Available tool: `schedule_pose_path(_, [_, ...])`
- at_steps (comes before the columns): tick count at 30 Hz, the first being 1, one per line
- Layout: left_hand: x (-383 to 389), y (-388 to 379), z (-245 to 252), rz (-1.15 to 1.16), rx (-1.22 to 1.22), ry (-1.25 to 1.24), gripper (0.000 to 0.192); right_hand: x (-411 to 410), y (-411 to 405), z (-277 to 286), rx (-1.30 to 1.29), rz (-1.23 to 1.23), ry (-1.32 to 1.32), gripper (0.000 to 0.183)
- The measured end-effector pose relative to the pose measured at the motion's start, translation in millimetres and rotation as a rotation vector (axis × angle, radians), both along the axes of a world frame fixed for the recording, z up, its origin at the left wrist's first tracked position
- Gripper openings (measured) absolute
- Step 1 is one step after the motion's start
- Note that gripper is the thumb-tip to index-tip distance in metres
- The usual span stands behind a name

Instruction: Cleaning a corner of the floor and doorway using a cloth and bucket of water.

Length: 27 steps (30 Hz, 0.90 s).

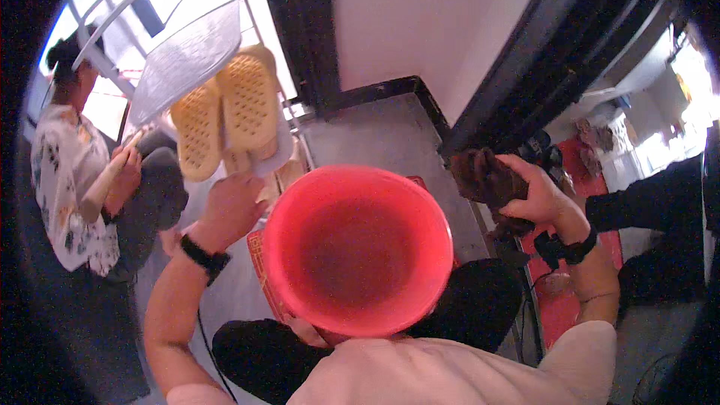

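Observation:
A red plastic bucket [360, 253] stands in front of my torso between my knees; its inside looks dark. My right hand [534, 194], to the right of the bucket, grips a dark brown bundle [486, 177] whose material is too blurred to name. My left hand [233, 205] is near the lower end of a pair of yellow perforated slippers [225, 107]. Its fingertips are hidden, so I cannot tell whether it holds anything. Each wrist wears a black band.
A person [95, 180] at the left holds a pale stick-like thing [109, 177]. Above the slippers is a grey-white chair [191, 62]. Red gold-patterned material [263, 275] shows beside the bucket. A dark-sleeved person [652, 197] is at the right, near a red surface [557, 304].

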State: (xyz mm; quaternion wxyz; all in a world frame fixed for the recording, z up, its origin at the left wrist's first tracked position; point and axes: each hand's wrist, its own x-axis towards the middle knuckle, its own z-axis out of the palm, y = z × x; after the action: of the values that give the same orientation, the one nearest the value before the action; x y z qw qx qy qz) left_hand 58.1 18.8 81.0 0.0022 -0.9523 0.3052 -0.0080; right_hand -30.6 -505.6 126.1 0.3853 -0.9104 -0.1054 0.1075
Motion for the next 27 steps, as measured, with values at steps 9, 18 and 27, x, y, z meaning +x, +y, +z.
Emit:
schedule_pose_path(9, [-24.0,-40.2,-64.8,-0.216,-0.414,0.134,0.017,60.6,216.8,-40.2,-0.425,0.647,0.107,0.06])
schedule_pose_path(18, [-4.4,-22.7,-69.9,-0.333,-0.301,-0.235,0.013,47.5,265.9,-173.4,-0.826,0.809,0.167,0.048])
schedule_pose_path(27, [-3.1,-4.4,-63.1,-0.275,-0.468,-0.117,0.013,17.4,214.9,-300.5,-0.741,1.067,0.393,0.042])
